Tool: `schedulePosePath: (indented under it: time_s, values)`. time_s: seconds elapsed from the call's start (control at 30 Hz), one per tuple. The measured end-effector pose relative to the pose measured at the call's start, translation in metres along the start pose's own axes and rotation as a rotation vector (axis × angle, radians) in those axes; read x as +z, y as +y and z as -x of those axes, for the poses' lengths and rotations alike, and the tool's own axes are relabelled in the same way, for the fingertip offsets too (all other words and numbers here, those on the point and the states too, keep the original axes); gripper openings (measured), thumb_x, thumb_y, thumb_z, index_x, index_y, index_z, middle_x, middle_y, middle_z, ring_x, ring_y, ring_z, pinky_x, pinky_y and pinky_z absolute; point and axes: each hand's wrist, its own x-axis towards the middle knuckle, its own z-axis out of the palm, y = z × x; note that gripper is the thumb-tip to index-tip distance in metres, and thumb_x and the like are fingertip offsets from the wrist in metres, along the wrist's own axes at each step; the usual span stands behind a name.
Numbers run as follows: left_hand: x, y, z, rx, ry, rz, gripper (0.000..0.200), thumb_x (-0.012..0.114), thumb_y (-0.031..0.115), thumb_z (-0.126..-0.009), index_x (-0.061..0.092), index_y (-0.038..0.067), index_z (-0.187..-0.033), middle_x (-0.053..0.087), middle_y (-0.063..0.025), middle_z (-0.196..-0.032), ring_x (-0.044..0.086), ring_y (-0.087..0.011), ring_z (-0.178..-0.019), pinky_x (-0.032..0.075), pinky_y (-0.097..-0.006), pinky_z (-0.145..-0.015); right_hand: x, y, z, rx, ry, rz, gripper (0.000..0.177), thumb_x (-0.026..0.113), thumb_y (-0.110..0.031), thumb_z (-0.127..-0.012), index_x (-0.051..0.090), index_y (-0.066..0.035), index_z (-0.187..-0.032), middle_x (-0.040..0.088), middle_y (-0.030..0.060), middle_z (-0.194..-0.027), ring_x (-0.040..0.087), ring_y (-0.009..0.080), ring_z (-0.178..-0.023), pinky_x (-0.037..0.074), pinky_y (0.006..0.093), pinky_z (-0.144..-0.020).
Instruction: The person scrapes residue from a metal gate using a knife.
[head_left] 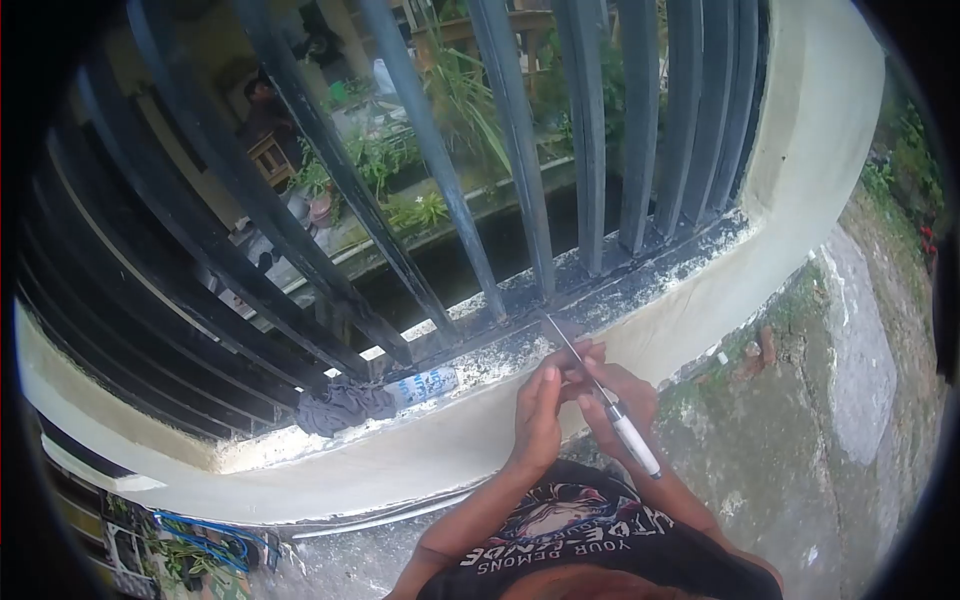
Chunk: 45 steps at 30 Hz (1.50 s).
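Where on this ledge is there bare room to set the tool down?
The ledge is bare beyond the right hand, between bars and outer edge, up to the pillar; also left of the rag. Crowded between: rag, can, left hand, tool.

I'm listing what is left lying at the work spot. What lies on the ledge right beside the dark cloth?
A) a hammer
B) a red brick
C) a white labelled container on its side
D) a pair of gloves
C: a white labelled container lies on its side on the ledge, right against the dark cloth. It is to the left of the right hand, which holds a white-handled tool.
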Motion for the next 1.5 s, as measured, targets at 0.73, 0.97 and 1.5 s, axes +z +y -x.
schedulePosePath:
  time_s: [0.73,0.97,1.5]
  values:
    - [0.003,0.048,-0.013,-0.088,-0.015,-0.055,0.053,0.039,0.040,-0.114,0.072,-0.001,-0.110,0.077,-0.0173,-0.101,0.071,-0.0234,-0.108,0.046,-0.0434,-0.107,-0.001,-0.017,0.029,0.705,0.153,-0.722,0.070,0.051,-0.041,-0.105,0.033,0.005,-0.154,0.070,0.0213,-0.104,0.075,0.0279,-0.074,0.063,0.0351,-0.065]
    - [-0.007,0.055,-0.019,0.055,0.061,-0.008,0.055,0.042,0.041,-0.113,0.075,0.000,-0.101,0.075,-0.0169,-0.109,0.070,-0.0218,-0.106,0.052,-0.0409,-0.101,0.012,-0.060,-0.007,0.786,-0.124,-0.587,0.080,0.072,-0.016,-0.091,0.028,0.001,-0.156,0.070,0.0195,-0.105,0.064,0.0140,-0.058,0.049,0.0224,-0.050]
    - [-0.015,0.064,-0.039,-0.230,0.044,0.515,0.048,0.053,0.045,-0.109,0.059,0.003,-0.130,0.067,-0.0046,-0.083,0.069,-0.0230,-0.094,0.053,-0.0355,-0.085,0.038,-0.083,-0.041,-0.025,-0.280,0.543,0.076,0.096,-0.022,-0.070,0.062,-0.003,-0.135,0.073,0.0134,-0.099,0.073,0.0228,-0.080,0.059,0.0331,-0.070]
